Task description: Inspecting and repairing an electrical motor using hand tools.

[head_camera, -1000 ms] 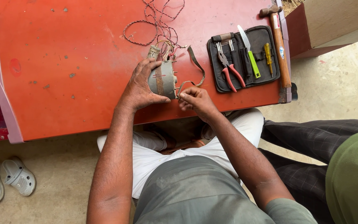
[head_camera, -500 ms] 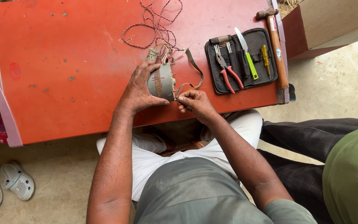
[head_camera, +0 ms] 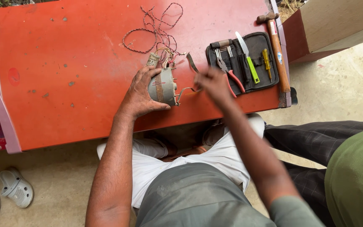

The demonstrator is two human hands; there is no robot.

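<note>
Fingers of the left hand (head_camera: 141, 94) clamp the grey motor (head_camera: 163, 86) on its side against the red tabletop (head_camera: 64, 63) to steady it, while the blurred right hand (head_camera: 213, 84), grip unreadable, hovers between its wires (head_camera: 156, 29) and the tool pouch (head_camera: 242, 61).

- We recorded a red table (head_camera: 64, 63) with a pale lilac rim, its top scuffed and speckled with small marks.
- We noted a bare concrete floor (head_camera: 47, 168) beneath and around it, lit by even daylight.
- We observed a pair of grey sandals (head_camera: 5, 191) on the floor, near the table's corner.
- We saw a large box-like block (head_camera: 337, 25), tan with a dark red side, just beyond the table's far end.
</note>
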